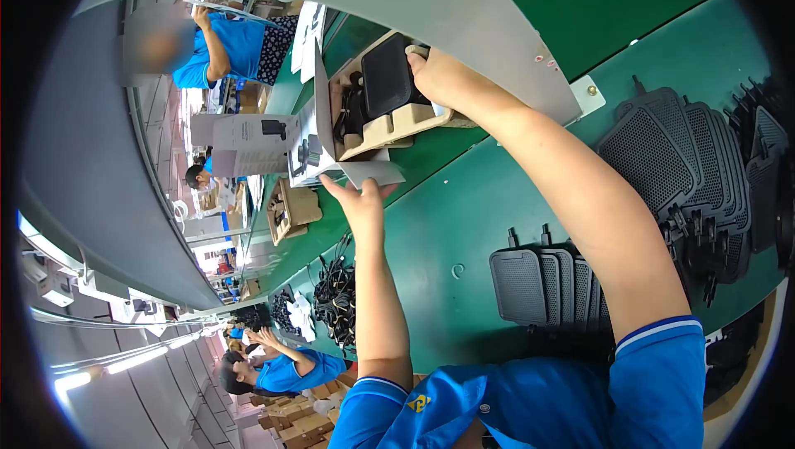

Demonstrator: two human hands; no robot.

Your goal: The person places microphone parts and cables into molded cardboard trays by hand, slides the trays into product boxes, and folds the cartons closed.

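Note:
A white printed box stands with its flaps raised on the green bench, to the left of centre. My left hand grips its near side by a flap, thumb and fingers apart along the cardboard. Partly inside the box is a beige moulded-pulp tray. It carries a flat black panel and a dark coiled cable. My right hand is closed on the tray's far end, its thumb by the panel's corner; the other fingers are mostly hidden.
Black mesh-faced panels lie in overlapping rows and in a larger pile at right. Bundled black cables sit nearer. Another pulp tray lies beyond the box. A grey shelf panel overhangs. Co-workers in blue are at left.

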